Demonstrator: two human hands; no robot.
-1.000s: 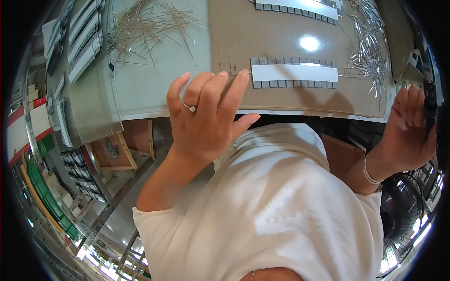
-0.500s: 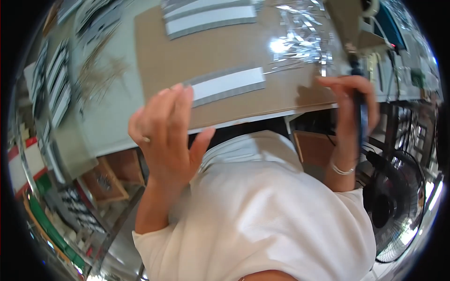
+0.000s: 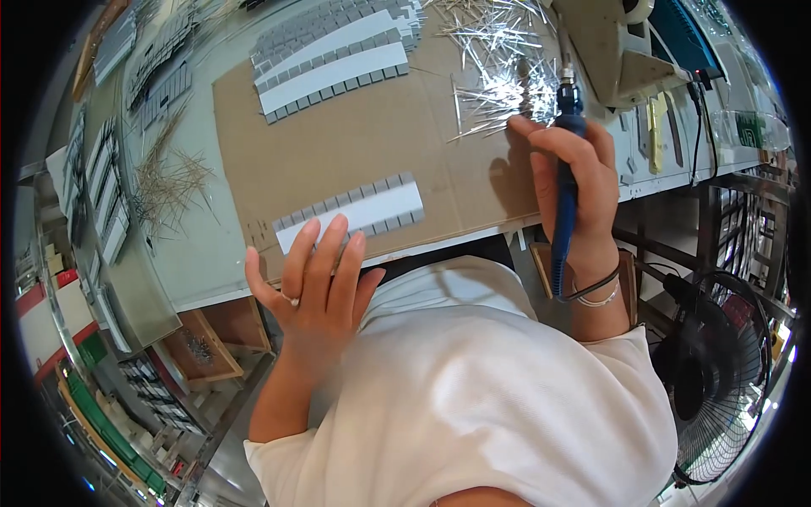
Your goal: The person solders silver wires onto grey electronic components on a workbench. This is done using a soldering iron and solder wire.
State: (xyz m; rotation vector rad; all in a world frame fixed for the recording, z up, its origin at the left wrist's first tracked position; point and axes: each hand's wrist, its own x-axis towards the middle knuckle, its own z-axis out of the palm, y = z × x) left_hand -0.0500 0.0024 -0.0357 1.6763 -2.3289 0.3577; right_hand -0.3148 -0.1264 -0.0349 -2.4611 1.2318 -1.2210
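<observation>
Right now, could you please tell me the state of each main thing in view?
Right grip: closed around blue tool
Left grip: open at near strip
Near strip: flat, partly covered
Far strips: overlapping
Silver pieces: loosely heaped
Thin strands: scattered, crossing
Fan: cannot tell whether running

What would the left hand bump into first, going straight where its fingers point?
Probably the near white strip with grey edging; the left hand overlaps it in view, though whether they touch is unclear.

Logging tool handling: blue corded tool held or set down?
Held: the right grip has the blue corded tool by its handle, fingers curled around it.
</observation>
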